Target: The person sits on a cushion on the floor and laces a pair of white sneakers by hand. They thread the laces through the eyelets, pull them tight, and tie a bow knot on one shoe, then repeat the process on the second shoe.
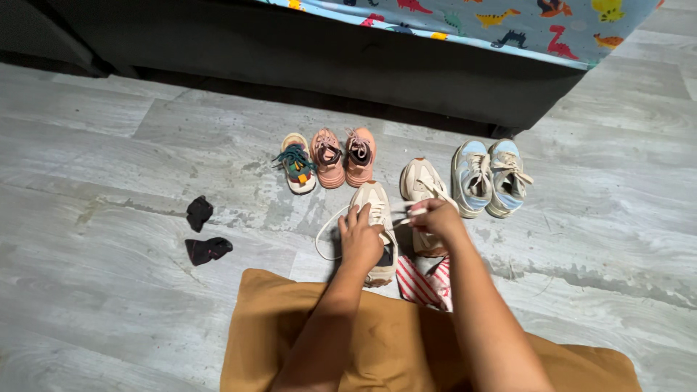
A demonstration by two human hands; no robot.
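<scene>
Cream shoe (375, 218) lies on grey, scuffed plank floor (94, 305) before a dark bed base (327, 58); left hand (361, 239) presses it, right hand (433, 218) pinches its lace (327, 229).

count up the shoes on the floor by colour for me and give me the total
Cream shoes: 2, one under the left hand, one beside the right hand
Pink shoes: 2
Blue and cream shoes: 2
Multicoloured shoe with green laces: 1
Total: 7 shoes
</scene>
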